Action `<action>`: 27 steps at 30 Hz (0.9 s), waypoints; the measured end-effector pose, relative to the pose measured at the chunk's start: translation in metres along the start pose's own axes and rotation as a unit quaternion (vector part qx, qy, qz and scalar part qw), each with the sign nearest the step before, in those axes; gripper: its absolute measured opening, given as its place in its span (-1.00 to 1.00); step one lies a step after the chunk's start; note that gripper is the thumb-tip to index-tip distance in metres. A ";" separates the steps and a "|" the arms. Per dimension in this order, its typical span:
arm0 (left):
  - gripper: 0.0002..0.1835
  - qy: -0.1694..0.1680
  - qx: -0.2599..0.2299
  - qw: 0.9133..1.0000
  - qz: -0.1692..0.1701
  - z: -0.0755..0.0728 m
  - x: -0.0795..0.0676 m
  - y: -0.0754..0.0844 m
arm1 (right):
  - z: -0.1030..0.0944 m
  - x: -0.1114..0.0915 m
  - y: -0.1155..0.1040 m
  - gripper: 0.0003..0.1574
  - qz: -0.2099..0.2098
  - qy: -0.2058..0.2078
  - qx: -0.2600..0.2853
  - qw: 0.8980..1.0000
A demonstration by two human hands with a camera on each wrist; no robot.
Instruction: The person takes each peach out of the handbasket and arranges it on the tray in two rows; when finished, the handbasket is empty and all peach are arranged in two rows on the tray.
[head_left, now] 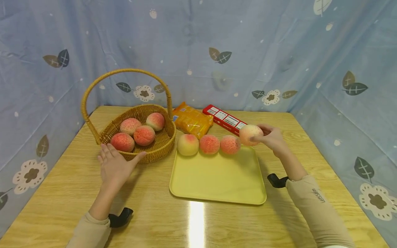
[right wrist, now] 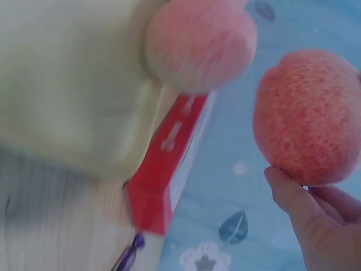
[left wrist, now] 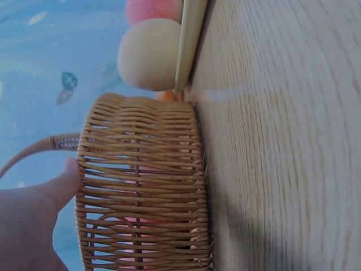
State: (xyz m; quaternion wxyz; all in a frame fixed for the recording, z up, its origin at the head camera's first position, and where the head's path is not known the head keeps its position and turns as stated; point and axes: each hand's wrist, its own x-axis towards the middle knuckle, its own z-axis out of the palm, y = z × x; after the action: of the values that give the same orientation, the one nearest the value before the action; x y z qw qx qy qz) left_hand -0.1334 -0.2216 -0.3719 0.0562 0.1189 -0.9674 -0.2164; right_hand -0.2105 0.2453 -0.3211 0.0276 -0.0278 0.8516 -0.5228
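Note:
My right hand (head_left: 272,138) pinches a pink and cream peach (head_left: 250,134) over the far right corner of the yellow tray (head_left: 217,182). In the right wrist view, thumb and fingers grip that peach (right wrist: 309,117) from one side. Three more peaches line the tray's far edge: a pale one (head_left: 187,144), a pink one (head_left: 209,144) and another pink one (head_left: 230,144). With fingers spread, my left hand (head_left: 115,168) rests at the near rim of a wicker basket (head_left: 158,156). Several peaches, among them a red one (head_left: 144,135), lie inside the basket.
Behind the tray lie an orange plastic packet (head_left: 193,120) and a long red box (head_left: 225,120). The basket's tall handle (head_left: 127,70) arches above it. A patterned blue curtain (head_left: 192,51) encloses the back and sides of the wooden table (head_left: 149,213).

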 end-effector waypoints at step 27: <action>0.42 0.007 -0.009 1.000 -0.001 -0.001 -0.001 0.001 | 0.017 0.005 0.034 -0.13 -0.128 -0.028 -0.342 0.931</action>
State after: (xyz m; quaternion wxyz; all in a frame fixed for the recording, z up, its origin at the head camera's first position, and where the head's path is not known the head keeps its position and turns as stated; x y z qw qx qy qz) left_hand -0.1321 -0.2210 -0.3713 0.0635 0.1203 -0.9649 -0.2246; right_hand -0.2147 0.2454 -0.3596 -0.0267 -0.1593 0.9667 -0.1983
